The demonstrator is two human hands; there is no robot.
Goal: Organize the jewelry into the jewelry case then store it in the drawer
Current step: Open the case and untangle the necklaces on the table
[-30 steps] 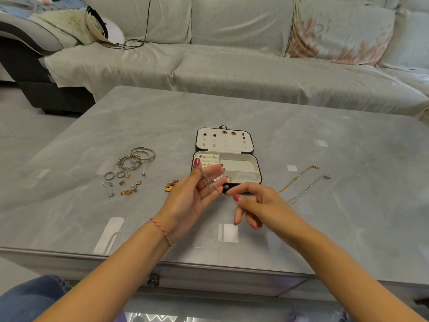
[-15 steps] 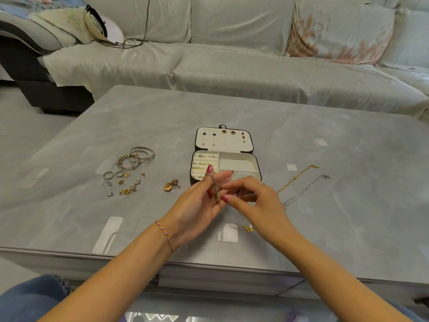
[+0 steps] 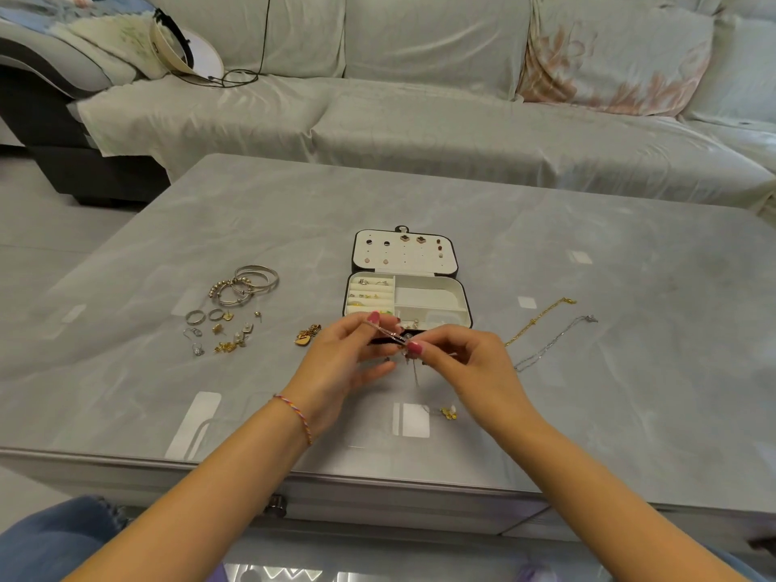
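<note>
While the case lies open, much is left to sort.
Jewelry case (image 3: 432,287): mid-table, lid back; earrings and rings already in.
Bangles and small pieces (image 3: 235,308): at nine o'clock of the case, unsorted.
Two chains (image 3: 546,329): at three o'clock, waiting.
Left hand (image 3: 340,363), right hand (image 3: 466,363): both pinch a thin chain (image 3: 388,333) at six o'clock.
Drawer: not yet used.

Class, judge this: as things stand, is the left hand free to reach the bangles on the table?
Probably not yet: the left hand and right hand both pinch a thin chain. Nothing blocks the way to the bangles.
</note>
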